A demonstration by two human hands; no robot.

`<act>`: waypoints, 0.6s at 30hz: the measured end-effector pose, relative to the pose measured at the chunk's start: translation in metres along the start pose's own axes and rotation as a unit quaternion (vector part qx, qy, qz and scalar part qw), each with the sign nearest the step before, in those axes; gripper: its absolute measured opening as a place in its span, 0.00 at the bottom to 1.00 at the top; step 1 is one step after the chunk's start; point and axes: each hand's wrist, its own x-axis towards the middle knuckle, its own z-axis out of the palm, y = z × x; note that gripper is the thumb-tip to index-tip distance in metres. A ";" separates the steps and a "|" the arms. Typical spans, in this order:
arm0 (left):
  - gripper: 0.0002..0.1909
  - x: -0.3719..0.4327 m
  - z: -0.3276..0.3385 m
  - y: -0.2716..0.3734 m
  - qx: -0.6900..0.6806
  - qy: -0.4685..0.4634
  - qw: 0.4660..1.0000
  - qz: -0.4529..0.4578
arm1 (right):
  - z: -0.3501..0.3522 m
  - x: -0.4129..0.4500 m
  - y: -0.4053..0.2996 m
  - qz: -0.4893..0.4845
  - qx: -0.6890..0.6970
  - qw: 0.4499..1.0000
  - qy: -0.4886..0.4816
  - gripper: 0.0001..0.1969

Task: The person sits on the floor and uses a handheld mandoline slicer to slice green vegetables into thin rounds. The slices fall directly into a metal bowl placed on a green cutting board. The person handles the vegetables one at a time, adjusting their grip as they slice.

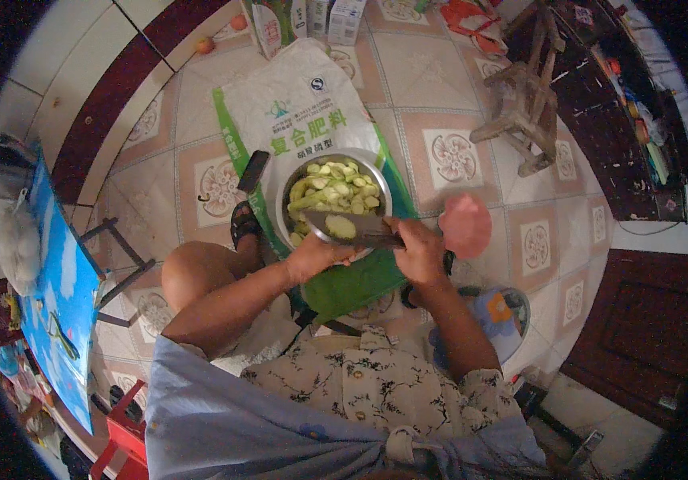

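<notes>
My right hand [420,255] grips a kitchen knife with a broad dark blade [371,231], held flat over the near rim of a metal bowl [387,191]. One pale oval vegetable slice [340,226] lies on the blade. Below the blade's left part is my left hand [320,259], its fingers curled; the blade covers part of it, so I cannot tell what it holds. Inside the bowl are many pale green vegetable slices [338,189], with longer green pieces at the left. The bowl stands on a white and green woven sack [245,114] spread on the floor.
A black phone-like object [254,171] lies left of the bowl. Right of my right hand is a pink rounded object [465,225]. A wooden stool [515,114] stands far right. Cartons [344,21] are beyond the sack. A blue-topped table [58,282] holds a peeler [63,336].
</notes>
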 end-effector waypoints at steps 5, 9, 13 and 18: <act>0.19 0.014 0.001 -0.027 -0.425 -0.044 0.904 -0.023 | -0.012 0.005 -0.026 -0.093 -0.005 0.996 0.015 0.31; 0.16 0.020 0.002 -0.032 -0.427 -0.095 0.899 0.015 | -0.010 0.004 -0.026 -0.119 -0.020 0.992 0.031 0.31; 0.13 0.021 0.006 -0.025 -0.514 -0.108 0.851 -0.020 | -0.012 0.003 -0.027 -0.107 -0.018 0.994 0.030 0.31; 0.13 0.026 0.009 -0.039 -0.555 -0.083 0.825 -0.062 | -0.011 0.004 -0.027 -0.117 0.000 0.993 0.029 0.31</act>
